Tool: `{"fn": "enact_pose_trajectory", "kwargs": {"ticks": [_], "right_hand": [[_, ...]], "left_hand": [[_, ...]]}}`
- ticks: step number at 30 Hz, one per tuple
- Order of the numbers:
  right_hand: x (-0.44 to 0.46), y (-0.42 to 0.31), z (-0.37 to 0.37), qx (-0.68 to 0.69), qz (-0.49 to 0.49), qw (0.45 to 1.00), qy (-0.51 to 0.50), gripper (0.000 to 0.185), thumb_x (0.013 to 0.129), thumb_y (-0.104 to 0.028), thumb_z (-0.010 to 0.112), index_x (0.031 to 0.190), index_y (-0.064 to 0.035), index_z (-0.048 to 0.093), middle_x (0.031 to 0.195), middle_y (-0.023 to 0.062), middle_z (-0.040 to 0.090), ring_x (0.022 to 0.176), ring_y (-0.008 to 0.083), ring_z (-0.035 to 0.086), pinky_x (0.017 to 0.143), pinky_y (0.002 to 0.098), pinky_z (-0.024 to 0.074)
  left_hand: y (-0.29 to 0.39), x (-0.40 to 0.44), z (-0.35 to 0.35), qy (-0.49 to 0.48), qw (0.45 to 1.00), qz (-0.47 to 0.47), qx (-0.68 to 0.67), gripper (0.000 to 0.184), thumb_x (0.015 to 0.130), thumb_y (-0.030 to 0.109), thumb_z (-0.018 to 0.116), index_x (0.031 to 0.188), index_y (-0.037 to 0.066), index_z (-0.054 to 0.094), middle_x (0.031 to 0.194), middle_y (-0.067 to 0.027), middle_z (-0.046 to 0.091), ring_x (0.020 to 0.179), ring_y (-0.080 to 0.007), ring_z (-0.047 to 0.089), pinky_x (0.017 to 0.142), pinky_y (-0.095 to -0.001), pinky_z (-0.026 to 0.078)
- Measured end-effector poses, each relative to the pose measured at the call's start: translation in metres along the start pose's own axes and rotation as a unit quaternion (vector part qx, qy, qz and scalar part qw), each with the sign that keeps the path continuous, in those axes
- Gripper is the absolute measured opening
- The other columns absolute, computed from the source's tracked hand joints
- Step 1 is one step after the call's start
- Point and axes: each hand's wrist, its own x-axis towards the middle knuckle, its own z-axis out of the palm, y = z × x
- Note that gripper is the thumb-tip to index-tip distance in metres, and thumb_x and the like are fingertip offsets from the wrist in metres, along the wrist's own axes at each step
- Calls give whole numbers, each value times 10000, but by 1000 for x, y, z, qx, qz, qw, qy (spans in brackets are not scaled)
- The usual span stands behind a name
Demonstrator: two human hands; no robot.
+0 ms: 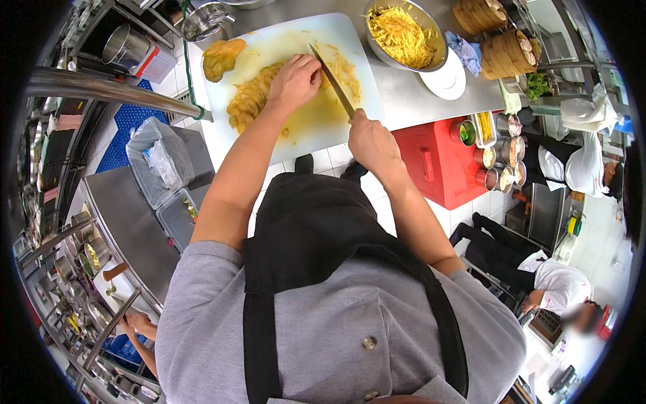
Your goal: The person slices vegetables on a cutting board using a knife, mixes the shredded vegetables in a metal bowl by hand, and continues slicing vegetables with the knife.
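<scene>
A white cutting board [350, 40] lies on the steel counter, wet with yellowish juice. My left hand [295, 82] is closed, fingers curled over the right end of a row of thin yellow vegetable slices [249, 104], perhaps pickled. My right hand [373, 143] grips the handle of a kitchen knife [334, 82], its blade slanting up-left just beside my left fingertips. Right of the blade are cut yellow shreds [346, 77]. An uncut yellow-brown piece [222, 57] sits at the board's upper left corner.
A steel bowl of yellow shreds [404, 37], white plates [447, 79] and bamboo steamers [505, 55] stand to the right. Below the counter is a red box [427, 161] near several ingredient tins [501, 161]. Two people in white are at right; another person's hands [138, 323] show lower left.
</scene>
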Motion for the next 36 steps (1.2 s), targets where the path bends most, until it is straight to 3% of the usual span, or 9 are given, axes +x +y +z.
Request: {"fn": "enact_pose_trajectory", "kwargs": {"ticks": [10,15,26,36], "right_hand": [[90,-14,28,13,-47,997,66,227,981,-122,475,1122,38,553,937,322,731,896,469,744,804,540,606],[77,-16,16,10,-28,998,64,236,982,-122,477,1129,40,566,912,321,730,889,466,746,791,540,607],[2,-2,5,-14,-12,1000,5,236,985,-117,460,1126,47,554,878,337,719,865,489,739,788,555,598],[87,-19,26,6,-45,997,65,284,1002,-157,461,1179,41,562,952,313,735,884,468,746,823,537,604]], "left_hand": [[0,-2,-2,-7,1000,4,-18,107,852,41,712,954,30,679,1051,-111,699,1040,-339,635,918,-431,534],[1,-4,-1,28,999,-13,-38,103,860,52,716,953,30,676,1062,-108,693,1055,-334,629,922,-430,532],[-3,-2,3,4,1000,-8,-11,133,858,66,715,975,14,677,1095,-122,692,1094,-330,626,959,-423,532],[0,-3,-4,-6,1000,-17,-22,125,862,64,703,982,28,703,1068,-102,702,1067,-315,628,947,-409,536]]}}
